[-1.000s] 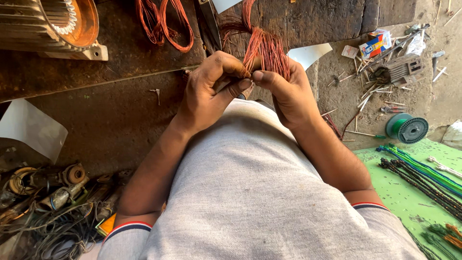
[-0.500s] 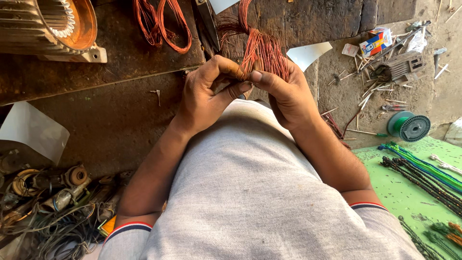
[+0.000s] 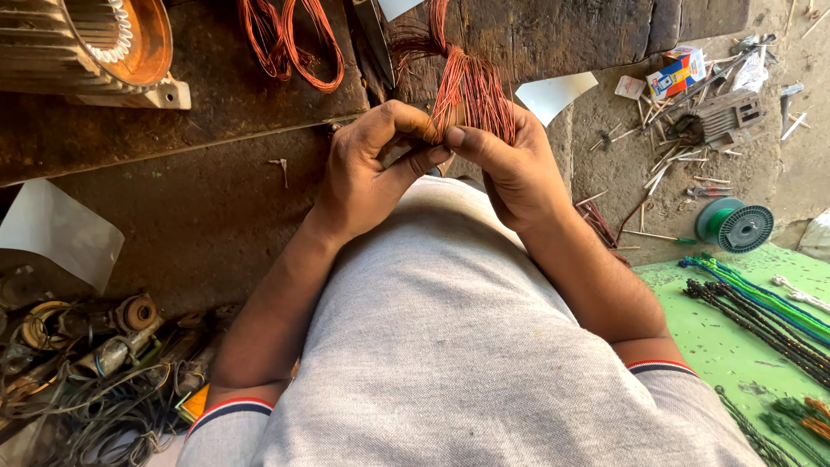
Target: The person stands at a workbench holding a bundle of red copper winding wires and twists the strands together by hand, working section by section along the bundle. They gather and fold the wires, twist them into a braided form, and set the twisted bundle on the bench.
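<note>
Between both hands (image 3: pixel 450 160) (fingers closed): copper wire bundle (image 3: pixel 471 86).

We're looking down over a grey shirt (image 3: pixel 450 346) at both hands working a bundle of copper wire (image 3: pixel 467 86). Our left hand (image 3: pixel 372 173) pinches it from one side, our right hand (image 3: pixel 514 169) from the other, thumbs nearly touching. A motor housing (image 3: pixel 86 47) sits far left, a green spool (image 3: pixel 735 225) off right.
</note>
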A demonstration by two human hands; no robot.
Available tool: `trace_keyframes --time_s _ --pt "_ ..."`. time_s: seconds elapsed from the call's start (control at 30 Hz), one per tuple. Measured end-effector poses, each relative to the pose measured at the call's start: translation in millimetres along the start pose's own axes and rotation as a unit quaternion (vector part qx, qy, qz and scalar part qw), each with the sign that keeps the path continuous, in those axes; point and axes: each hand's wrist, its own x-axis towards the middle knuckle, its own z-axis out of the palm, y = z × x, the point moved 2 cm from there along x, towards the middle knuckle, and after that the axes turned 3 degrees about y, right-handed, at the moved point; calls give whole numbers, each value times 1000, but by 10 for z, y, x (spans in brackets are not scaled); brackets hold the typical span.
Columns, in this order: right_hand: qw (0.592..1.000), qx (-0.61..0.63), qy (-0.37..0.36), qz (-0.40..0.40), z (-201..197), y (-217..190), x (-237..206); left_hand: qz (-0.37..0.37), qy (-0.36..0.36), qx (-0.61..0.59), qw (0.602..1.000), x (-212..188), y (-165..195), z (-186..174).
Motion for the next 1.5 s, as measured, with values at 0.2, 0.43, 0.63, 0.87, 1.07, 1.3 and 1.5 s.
trace_keyframes --time_s 0.2,0.43,0.63,0.87,1.07,1.3,1.5 --pt "1000 -4 0 1 -4 -8 2 12 -6 -19 1000 14 26 4" --pt "1000 25 9 9 -23 -18 8 -85 -15 -160 983 -23 -43 39" --pt "998 15 -42 37 -18 -27 5 -47 3 -8 999 -57 -34 -10" --pt "1000 2 -17 6 -23 67 8 -7 9 -5 1000 -29 -19 -32" --pt "999 18 -34 13 -44 82 19 -9 8 -8 1000 -33 -34 -36" --pt "998 4 -50 34 -24 34 31 -11 9 -12 1000 -45 -50 -41" --pt "999 10 -48 11 -83 75 68 -41 4 -109 993 -72 -170 -7"
